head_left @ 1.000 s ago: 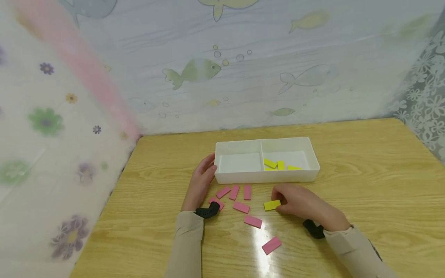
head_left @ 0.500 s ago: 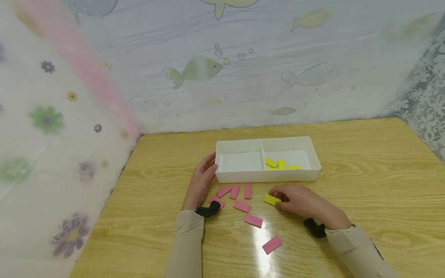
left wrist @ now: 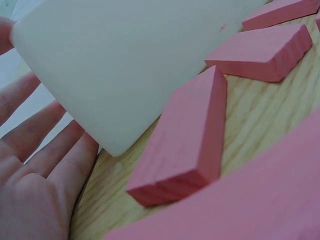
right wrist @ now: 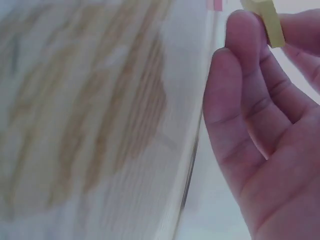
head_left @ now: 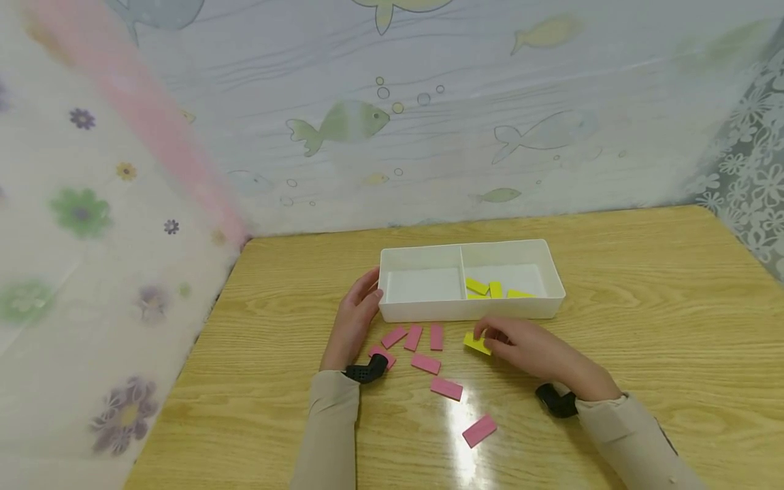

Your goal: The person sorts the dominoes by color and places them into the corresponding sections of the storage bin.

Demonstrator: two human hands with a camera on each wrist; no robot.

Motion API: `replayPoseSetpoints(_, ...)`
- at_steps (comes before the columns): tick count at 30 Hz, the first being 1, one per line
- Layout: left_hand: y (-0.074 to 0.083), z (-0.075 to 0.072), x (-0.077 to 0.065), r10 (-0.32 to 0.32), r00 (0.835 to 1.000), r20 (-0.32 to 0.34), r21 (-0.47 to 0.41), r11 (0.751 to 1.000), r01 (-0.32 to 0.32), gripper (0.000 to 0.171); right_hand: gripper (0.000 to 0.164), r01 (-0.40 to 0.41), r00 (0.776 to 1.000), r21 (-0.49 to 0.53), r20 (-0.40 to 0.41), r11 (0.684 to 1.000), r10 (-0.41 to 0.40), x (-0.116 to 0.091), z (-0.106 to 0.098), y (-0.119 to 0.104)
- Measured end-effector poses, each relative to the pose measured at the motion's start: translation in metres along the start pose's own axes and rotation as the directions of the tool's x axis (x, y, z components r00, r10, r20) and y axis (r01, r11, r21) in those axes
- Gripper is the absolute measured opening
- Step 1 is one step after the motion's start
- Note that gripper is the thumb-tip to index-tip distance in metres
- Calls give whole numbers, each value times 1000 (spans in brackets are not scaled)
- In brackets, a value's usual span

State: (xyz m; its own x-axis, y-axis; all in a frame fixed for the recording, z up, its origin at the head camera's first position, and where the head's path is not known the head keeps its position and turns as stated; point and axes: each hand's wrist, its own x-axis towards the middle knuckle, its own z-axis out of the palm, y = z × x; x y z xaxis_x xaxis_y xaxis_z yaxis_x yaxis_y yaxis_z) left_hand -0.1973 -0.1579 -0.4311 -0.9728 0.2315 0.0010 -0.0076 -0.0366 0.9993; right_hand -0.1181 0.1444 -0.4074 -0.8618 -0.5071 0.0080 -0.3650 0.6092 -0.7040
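Observation:
A yellow rectangular block (head_left: 471, 341) is pinched between the thumb and fingers of my right hand (head_left: 533, 348), just in front of the white two-compartment box (head_left: 465, 312). In the right wrist view, the end of this yellow block (right wrist: 272, 24) shows between the fingertips and thumb. My left hand (head_left: 354, 318) rests against the left end of the box. In the left wrist view its fingers lie fairly straight along the white box (left wrist: 120, 65). Several yellow blocks (head_left: 495, 290) lie in the right compartment; the left compartment (head_left: 422, 286) shows only its bare floor.
Several pink blocks (head_left: 425, 363) lie scattered on the wooden table (head_left: 275, 408) between the two forearms. One pink block (head_left: 480, 431) is nearest the front. A wall with printed fish (head_left: 355, 122) rises behind the table, and a flowered wall (head_left: 92, 272) stands at the left.
My right hand has lifted the yellow block and moved it slightly away from me, toward the box. The left hand stays at the box's left end.

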Motion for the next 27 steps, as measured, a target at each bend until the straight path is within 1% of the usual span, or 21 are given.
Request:
replayPoseSetpoints(5,1,0,0,6,1000,4,-4,1000,-6,48,14,23,999,12,-36,1000,-22,-1,-2,-1)
replayPoseSetpoints(11,1,0,-1,3,1000,4,-7,1000,-3,47,14,23,996,42,-90,999,-19,1,-4,-1)
replayPoseSetpoints(17,0,0,0,-6,1000,-4,3,1000,6,48,15,28,987,60,-159,998,-18,1,-8,0)
replayPoseSetpoints(21,-1,0,0,-11,1000,-6,6,1000,11,46,14,50,976,29,-211,998,-43,0,-12,0)
replayPoseSetpoints(24,-1,0,1,-9,1000,-4,6,1000,9,46,12,80,963,-8,-259,997,-79,-1,-15,-1)
replayPoseSetpoints(27,-1,0,1,-9,1000,-6,14,1000,9,46,12,88,950,-28,-297,996,-92,-2,-18,-2)
